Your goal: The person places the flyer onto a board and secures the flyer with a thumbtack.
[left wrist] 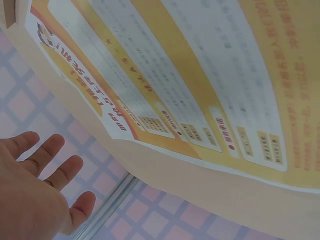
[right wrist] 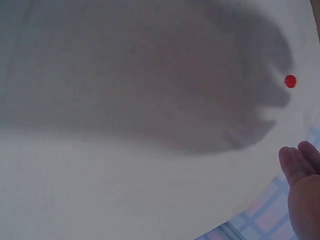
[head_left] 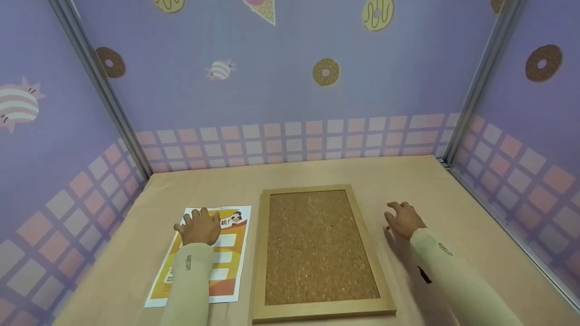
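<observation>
A printed orange-and-yellow paper poster (head_left: 232,253) lies on the table left of a wood-framed corkboard (head_left: 319,249). Over the poster's upper part is my left hand (head_left: 199,228), fingers spread; in the left wrist view that hand (left wrist: 35,200) appears raised off the printed sheet (left wrist: 165,75), holding nothing. To the right of the corkboard, my right hand (head_left: 404,220) hovers above the table with loosely bent fingers. A small round red thing, perhaps a pushpin (right wrist: 290,81), lies on the tabletop near its fingers. Nothing shows in the right hand (right wrist: 305,195).
The peach-coloured table (head_left: 312,174) is enclosed by purple printed walls (head_left: 276,90) at the back and both sides. Metal posts (head_left: 480,81) stand at the back corners. A small black object (head_left: 425,275) is partly hidden beside the right forearm.
</observation>
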Motion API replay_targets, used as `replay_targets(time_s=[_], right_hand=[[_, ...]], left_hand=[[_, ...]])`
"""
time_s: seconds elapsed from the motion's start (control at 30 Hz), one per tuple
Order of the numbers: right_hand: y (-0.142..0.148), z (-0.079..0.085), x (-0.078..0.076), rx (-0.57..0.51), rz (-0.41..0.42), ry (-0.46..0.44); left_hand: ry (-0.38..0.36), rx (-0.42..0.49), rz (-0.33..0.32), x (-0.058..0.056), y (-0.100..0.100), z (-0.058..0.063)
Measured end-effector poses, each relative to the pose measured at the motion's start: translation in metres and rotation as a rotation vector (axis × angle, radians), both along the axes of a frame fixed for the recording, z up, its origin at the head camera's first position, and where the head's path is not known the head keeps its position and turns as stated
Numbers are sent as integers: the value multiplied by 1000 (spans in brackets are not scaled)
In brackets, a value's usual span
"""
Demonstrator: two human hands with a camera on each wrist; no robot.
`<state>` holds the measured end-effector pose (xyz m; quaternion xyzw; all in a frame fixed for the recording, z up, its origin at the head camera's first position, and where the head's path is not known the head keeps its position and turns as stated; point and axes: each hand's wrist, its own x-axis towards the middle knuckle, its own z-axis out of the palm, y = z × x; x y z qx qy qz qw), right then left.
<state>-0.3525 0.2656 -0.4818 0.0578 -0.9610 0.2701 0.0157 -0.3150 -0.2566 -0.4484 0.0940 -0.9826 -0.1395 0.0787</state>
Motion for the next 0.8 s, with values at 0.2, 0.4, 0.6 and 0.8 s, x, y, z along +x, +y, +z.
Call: replay_targets(time_s=[0.2,0.4,0.6,0.8], right_hand=[[9,-3,4,7,20,21],[14,-6,5,3,31,2],[14,-20,8,-16,10,40],[15,-32,10,-63,-12,111]], left_hand=[[-23,39,29,5,-14,-3],[-1,39,41,13,-27,-9],[-41,71,51,19,-36,-15],[-101,86,77,23,-46,-20]])
